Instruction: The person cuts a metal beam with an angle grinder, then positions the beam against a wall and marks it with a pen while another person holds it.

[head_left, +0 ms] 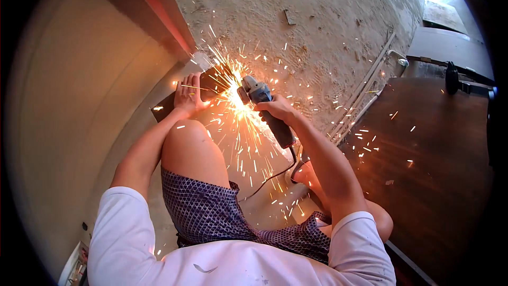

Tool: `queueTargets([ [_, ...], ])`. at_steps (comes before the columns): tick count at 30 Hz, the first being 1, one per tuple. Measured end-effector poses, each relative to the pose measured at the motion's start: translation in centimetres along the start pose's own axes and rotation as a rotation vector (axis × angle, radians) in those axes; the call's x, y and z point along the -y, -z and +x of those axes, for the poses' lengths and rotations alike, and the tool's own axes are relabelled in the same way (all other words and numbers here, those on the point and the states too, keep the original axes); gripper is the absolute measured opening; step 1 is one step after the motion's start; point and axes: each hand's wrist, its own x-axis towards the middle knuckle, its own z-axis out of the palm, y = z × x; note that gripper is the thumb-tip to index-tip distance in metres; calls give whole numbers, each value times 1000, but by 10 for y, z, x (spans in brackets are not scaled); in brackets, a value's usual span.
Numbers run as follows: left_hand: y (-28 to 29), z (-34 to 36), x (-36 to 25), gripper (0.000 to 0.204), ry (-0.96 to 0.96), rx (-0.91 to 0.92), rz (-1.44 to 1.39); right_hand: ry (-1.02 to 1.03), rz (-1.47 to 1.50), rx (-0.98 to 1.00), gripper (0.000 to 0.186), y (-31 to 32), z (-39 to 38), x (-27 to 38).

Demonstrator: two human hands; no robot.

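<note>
My right hand (277, 109) is wrapped round the body of an angle grinder (275, 125) with a grey head and a dark handle. A dense spray of orange sparks bursts from the grinder's head, and the glare hides its disc. Against the sparks lies a dark, flat-sided bar (164, 107), seemingly metal, slanting up to the right. Over that bar my left hand (190, 95) is clamped, thumb toward the sparks and fingers across the top. The bar's far end and the contact point are lost in the brightness.
A black cord (266, 180) runs from the grinder past my legs. Pipes (365, 87) lie along the dusty floor at right, beside a large dark brown panel (423, 148). A beige wall or panel (79, 90) stands close on the left. Sparks scatter toward my knees.
</note>
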Motion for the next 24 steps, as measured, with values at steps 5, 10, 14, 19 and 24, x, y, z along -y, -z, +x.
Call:
queueTargets([
  [5,-30,-18,45,113,-104,-192,148,58,52,68,31,-21,0,23],
  [10,6,2,-2,111,49,111,-19,52,-4,22,31,2,-19,-3],
  [14,12,3,-3,110,48,123,-7,55,58,23,30,5,-36,-26],
  [19,12,1,-2,110,43,112,-22,43,81,26,29,-4,-39,-29],
  [24,12,4,-2,111,42,131,-34,79,112,44,29,-10,-32,-27],
])
